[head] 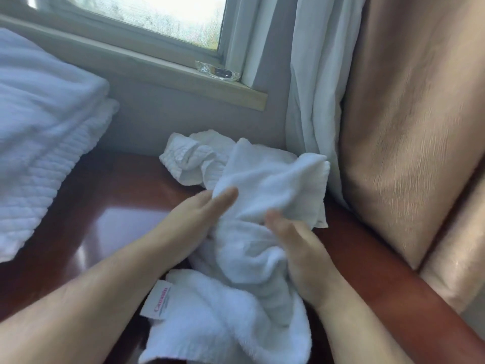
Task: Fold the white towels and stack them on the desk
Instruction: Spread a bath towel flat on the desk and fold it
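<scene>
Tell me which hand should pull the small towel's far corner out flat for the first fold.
Probably the right hand. It sits just below the small towel, under its hanging right corner. The left hand lies flatter against the towel's left edge, so it seems better placed to steady it over the desk.

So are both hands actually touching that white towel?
Touching. The head view shows the left hand with fingers laid against the white towel, and the right hand gripping its bunched cloth.
</scene>
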The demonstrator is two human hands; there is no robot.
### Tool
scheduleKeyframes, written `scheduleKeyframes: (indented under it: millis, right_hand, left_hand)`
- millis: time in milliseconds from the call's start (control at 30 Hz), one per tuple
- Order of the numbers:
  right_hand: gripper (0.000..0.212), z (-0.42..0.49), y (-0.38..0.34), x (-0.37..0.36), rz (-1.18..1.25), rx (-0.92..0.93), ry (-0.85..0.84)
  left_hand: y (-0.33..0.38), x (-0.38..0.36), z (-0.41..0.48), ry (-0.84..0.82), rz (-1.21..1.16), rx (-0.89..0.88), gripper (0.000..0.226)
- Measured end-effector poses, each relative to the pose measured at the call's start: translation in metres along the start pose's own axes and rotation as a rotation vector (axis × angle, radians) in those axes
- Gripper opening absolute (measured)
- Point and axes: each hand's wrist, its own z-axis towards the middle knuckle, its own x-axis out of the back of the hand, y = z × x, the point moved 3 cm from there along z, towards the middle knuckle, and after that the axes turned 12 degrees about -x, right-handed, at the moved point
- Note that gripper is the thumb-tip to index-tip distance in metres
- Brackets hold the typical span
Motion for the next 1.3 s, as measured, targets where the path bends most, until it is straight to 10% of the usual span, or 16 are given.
scheduleKeyframes:
  millis: [167,367,633,967,1200,1300]
  right_hand:
    - [0.055,0.013,0.016,0.034,0.093,0.087,0.704]
    - [0.06,0.018,0.021,0.028,0.455,0.023,0.286]
    - [0.014,0.012,0.02,0.045,0.652,-0.006,0.257]
    - [0.033,0.016,0.029,0.032,0.003,-0.004,0.628]
    - [0.033,0.003,0.021,-0.001,-0.245,-0.082,0.639]
    - [0.033,-0.022,0.02,-0.025,-0.215,-0.155,0.572]
  left_hand:
    - [0.0,0.002,-0.015,-0.258,0.001,0.121,0.045]
    - [-0.008,-0.008,-0.022,-0.273,-0.158,0.258,0.033]
    - [0.002,-0.008,-0.011,-0.306,-0.025,0.108,0.025]
    - [0.006,-0.011,-0.022,-0.215,-0.012,-0.049,0.016]
    - [0.043,0.015,-0.05,-0.458,0.458,0.193,0.019]
    - [0.068,0.026,-0.066,-0.497,1.062,0.157,0.019]
